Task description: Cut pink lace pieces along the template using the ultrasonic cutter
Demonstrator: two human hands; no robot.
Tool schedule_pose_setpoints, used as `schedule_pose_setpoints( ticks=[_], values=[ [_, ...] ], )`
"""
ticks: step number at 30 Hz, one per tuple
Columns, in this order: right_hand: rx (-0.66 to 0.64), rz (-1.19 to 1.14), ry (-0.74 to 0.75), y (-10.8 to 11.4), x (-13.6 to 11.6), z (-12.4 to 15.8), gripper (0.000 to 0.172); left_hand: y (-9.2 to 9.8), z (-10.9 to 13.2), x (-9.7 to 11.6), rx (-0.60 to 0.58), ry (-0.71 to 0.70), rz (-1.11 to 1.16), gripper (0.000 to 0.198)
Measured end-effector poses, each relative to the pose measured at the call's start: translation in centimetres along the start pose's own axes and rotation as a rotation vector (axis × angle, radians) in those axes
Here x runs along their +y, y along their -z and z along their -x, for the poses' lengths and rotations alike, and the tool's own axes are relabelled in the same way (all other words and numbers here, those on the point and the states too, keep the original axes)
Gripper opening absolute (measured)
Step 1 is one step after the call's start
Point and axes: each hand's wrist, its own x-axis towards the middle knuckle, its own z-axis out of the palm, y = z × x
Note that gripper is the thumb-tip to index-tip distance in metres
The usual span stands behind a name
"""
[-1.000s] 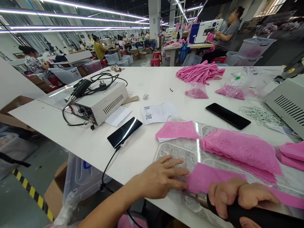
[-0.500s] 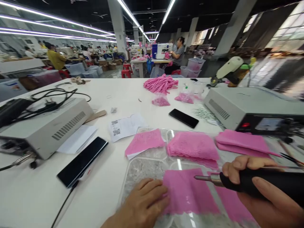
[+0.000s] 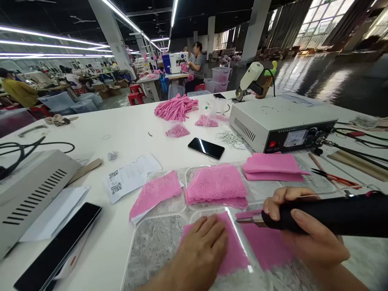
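My left hand (image 3: pixel 201 246) lies flat on a pink fabric piece (image 3: pixel 232 242), fingers stretched and pressed down. My right hand (image 3: pixel 303 230) is wrapped round a black handheld tool (image 3: pixel 327 214) with a pointed metal tip. The tip points left, close above the gap between that piece and a second pink fabric piece (image 3: pixel 266 246); whether it touches cannot be made out. Both pieces lie on a clear-topped, grey-patterned mat (image 3: pixel 154 242). Behind them are a single pink lace piece (image 3: pixel 157 192) on paper, a stack of pink lace pieces (image 3: pixel 216 186) and folded pink fabric (image 3: pixel 273 166).
A grey control box (image 3: pixel 281 121) with a lit red switch stands back right; another grey box (image 3: pixel 33 194) is at left. Phones (image 3: pixel 206 148), a printed paper (image 3: pixel 130 176), orange-handled scissors (image 3: pixel 336 178) and pink strips (image 3: pixel 176 107) lie about. A person (image 3: pixel 198 64) sits at a sewing machine beyond.
The view has turned to the right. My left hand has slid further onto the pink piece, and the tool's tip is now by its right edge instead of over its upper part.
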Motion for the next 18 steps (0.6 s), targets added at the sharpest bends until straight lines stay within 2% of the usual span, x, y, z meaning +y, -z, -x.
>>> schedule_pose_setpoints(
  ticks=[4,6,10,14,18],
  values=[
    [-0.001,-0.032,-0.004,0.2,0.5,0.2,0.01,0.3,-0.6,-0.2,-0.05,-0.071,0.001,0.029],
    [-0.009,-0.045,-0.004,0.2,0.7,0.3,0.01,0.8,-1.1,-0.5,-0.043,-0.063,0.044,0.028],
    [-0.034,-0.061,-0.018,0.2,1.0,0.4,0.009,1.1,-2.5,-1.0,-0.025,0.055,0.092,0.026],
    [-0.046,-0.059,-0.028,0.3,1.1,0.3,0.01,0.4,-3.7,-1.2,-0.113,0.239,0.082,0.021],
    [-0.061,-0.044,-0.037,0.2,0.9,0.2,0.009,-0.2,-4.2,-1.3,-0.15,0.288,0.112,0.014]
  ],
)
